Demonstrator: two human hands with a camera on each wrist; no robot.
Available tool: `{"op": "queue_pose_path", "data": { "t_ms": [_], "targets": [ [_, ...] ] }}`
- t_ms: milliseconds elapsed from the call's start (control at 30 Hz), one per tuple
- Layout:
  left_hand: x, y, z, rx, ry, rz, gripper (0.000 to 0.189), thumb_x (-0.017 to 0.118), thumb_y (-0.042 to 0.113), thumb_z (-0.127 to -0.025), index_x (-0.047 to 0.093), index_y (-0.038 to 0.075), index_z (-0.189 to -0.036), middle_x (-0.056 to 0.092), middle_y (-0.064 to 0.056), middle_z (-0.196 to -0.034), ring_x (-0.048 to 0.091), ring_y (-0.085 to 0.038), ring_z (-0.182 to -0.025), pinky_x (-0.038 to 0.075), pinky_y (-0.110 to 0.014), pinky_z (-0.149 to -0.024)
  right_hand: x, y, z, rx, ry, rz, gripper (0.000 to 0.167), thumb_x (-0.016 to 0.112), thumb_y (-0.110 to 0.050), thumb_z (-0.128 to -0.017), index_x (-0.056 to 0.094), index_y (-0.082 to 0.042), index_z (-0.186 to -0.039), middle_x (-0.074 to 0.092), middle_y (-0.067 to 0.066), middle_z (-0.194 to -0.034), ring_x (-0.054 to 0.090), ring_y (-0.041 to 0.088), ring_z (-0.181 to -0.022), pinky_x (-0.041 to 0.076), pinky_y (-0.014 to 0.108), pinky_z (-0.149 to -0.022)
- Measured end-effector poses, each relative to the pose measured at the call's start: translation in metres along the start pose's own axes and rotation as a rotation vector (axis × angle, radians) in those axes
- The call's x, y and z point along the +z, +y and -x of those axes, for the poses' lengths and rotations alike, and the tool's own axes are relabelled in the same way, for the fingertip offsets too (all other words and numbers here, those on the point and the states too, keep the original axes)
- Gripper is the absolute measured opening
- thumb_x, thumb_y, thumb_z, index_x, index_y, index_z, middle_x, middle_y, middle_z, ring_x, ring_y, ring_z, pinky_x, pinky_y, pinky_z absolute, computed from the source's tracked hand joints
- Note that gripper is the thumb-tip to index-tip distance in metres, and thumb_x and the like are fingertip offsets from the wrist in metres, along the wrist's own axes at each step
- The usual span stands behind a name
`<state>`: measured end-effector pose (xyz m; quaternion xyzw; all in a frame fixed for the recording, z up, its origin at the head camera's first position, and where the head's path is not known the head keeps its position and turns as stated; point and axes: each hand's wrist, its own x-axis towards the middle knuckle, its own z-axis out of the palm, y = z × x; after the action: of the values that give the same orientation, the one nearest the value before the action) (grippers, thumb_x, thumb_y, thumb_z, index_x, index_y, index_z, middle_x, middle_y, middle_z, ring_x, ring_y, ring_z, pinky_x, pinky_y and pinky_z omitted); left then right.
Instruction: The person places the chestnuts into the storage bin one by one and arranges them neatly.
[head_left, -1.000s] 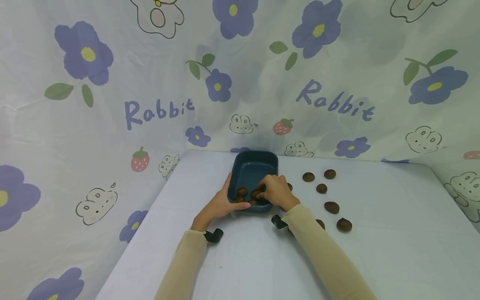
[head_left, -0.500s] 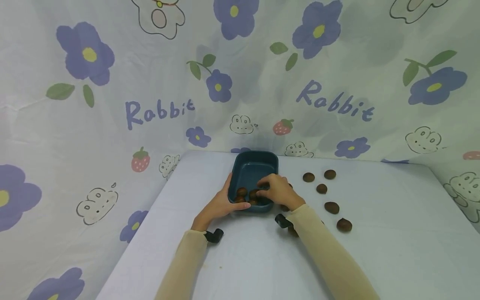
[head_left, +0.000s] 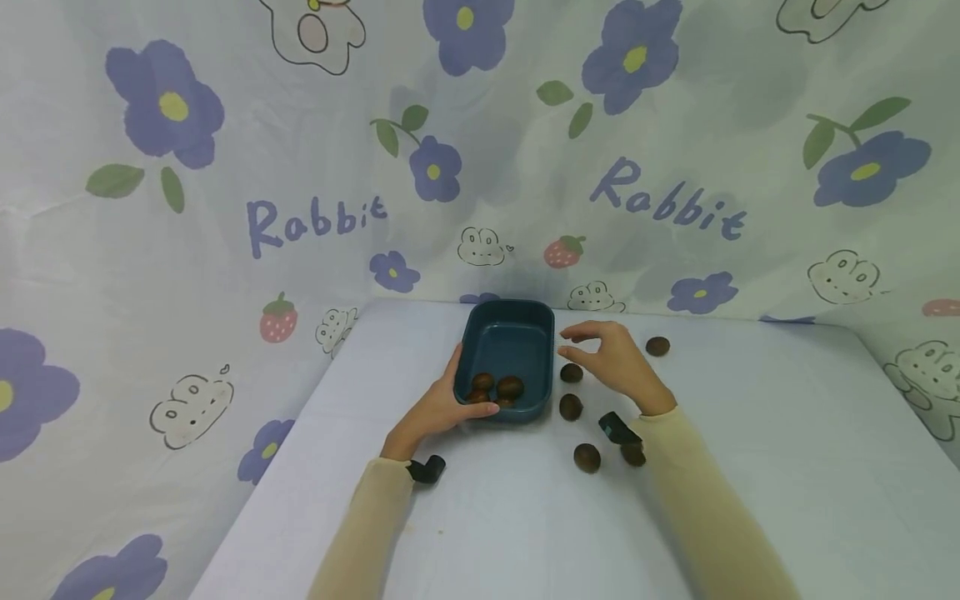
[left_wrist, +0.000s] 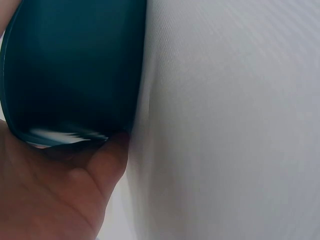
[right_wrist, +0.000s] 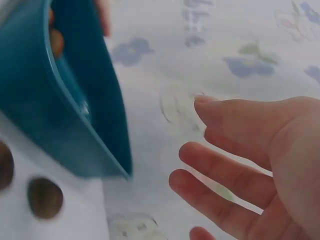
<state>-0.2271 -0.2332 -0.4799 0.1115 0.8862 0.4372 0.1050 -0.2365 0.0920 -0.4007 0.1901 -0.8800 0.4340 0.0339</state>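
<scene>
In the head view a dark teal rectangular dish (head_left: 516, 340) lies on the white table, with several brown chestnuts (head_left: 510, 387) gathered at its near end. My left hand (head_left: 435, 410) grips the dish's near left corner, thumb along the front and fingers on the left side. The left wrist view shows that hand against the dish's wall (left_wrist: 85, 65). Just right of the dish, my right hand (head_left: 618, 360) is raised with thumb and fingers apart, holding nothing. A loose chestnut (head_left: 572, 372) lies just below its fingertips; the right wrist view shows bare fingers (right_wrist: 220, 170).
More chestnuts lie right of the dish: one nearby (head_left: 571, 407), one closer to me (head_left: 587, 457), one by the right wrist camera (head_left: 633, 453) and one farther back (head_left: 657, 346). The right arm may hide others. A patterned cloth (head_left: 495, 167) hangs behind the table.
My right hand has left the dish, moving right and slightly away with its fingers parted. A chestnut it was over now lies in the dish. The left hand has stayed on the dish.
</scene>
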Motion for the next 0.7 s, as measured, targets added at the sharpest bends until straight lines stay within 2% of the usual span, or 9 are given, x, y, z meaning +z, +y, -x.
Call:
{"op": "queue_pose_path", "data": {
  "t_ms": [167, 233, 333, 400, 467, 533, 700],
  "targets": [
    [-0.001, -0.001, -0.001, 0.004, 0.004, 0.003, 0.136, 0.086, 0.064, -0.074, -0.01, 0.035, -0.166, 0.017, -0.012, -0.174, 0.028, -0.038, -0.158, 0.03, -0.065, -0.122, -0.028, 0.018, 0.013, 0.044, 0.068, 0.021, 0.034, 0.074, -0.024, -0.098, 0.073, -0.003, -0.124, 0.073, 0.02, -0.127, 0.065, 0.038, -0.12, 0.05, 0.059, -0.106],
    [-0.001, -0.002, -0.002, 0.008, 0.008, 0.01, 0.136, 0.086, 0.063, -0.074, -0.009, 0.033, -0.166, 0.017, -0.011, -0.174, 0.028, -0.037, -0.158, 0.03, -0.065, -0.122, -0.037, 0.026, 0.018, 0.06, 0.101, 0.043, 0.035, 0.073, -0.027, -0.098, 0.073, -0.003, -0.124, 0.073, 0.021, -0.125, 0.066, 0.038, -0.115, 0.051, 0.057, -0.102],
    [-0.001, -0.003, -0.002, 0.008, 0.007, 0.013, 0.136, 0.086, 0.062, -0.074, -0.009, 0.033, -0.166, 0.016, -0.01, -0.175, 0.027, -0.037, -0.158, 0.029, -0.066, -0.123, -0.048, 0.039, 0.025, 0.089, 0.143, 0.07, 0.035, 0.073, -0.029, -0.098, 0.073, -0.004, -0.123, 0.075, 0.02, -0.119, 0.07, 0.034, -0.104, 0.054, 0.042, -0.09],
    [-0.001, -0.003, -0.002, 0.009, 0.005, 0.017, 0.136, 0.087, 0.062, -0.074, -0.009, 0.034, -0.166, 0.015, -0.008, -0.175, 0.026, -0.036, -0.159, 0.028, -0.065, -0.123, -0.052, 0.047, 0.029, 0.104, 0.168, 0.081, 0.034, 0.073, -0.029, -0.098, 0.074, -0.004, -0.122, 0.077, 0.019, -0.114, 0.07, 0.03, -0.097, 0.051, 0.031, -0.08],
    [0.0, -0.004, -0.002, 0.011, 0.005, 0.016, 0.136, 0.087, 0.062, -0.074, -0.009, 0.034, -0.166, 0.014, -0.007, -0.175, 0.026, -0.036, -0.159, 0.028, -0.065, -0.124, -0.055, 0.055, 0.033, 0.111, 0.19, 0.092, 0.033, 0.073, -0.027, -0.098, 0.074, -0.004, -0.122, 0.077, 0.018, -0.109, 0.068, 0.029, -0.094, 0.048, 0.027, -0.076],
    [0.0, -0.004, -0.002, 0.014, 0.005, 0.019, 0.136, 0.087, 0.061, -0.074, -0.009, 0.034, -0.166, 0.013, -0.006, -0.175, 0.026, -0.035, -0.159, 0.027, -0.065, -0.124, -0.056, 0.063, 0.036, 0.114, 0.207, 0.101, 0.033, 0.072, -0.026, -0.098, 0.074, -0.002, -0.121, 0.078, 0.019, -0.107, 0.066, 0.028, -0.095, 0.048, 0.031, -0.081],
    [0.001, -0.004, -0.002, 0.029, 0.004, 0.021, 0.135, 0.087, 0.061, -0.074, -0.009, 0.034, -0.166, 0.013, -0.004, -0.176, 0.026, -0.035, -0.159, 0.028, -0.065, -0.123, -0.055, 0.08, 0.042, 0.134, 0.21, 0.107, 0.033, 0.071, -0.023, -0.099, 0.073, 0.001, -0.121, 0.077, 0.022, -0.112, 0.068, 0.036, -0.104, 0.049, 0.055, -0.098]
  ]
}}
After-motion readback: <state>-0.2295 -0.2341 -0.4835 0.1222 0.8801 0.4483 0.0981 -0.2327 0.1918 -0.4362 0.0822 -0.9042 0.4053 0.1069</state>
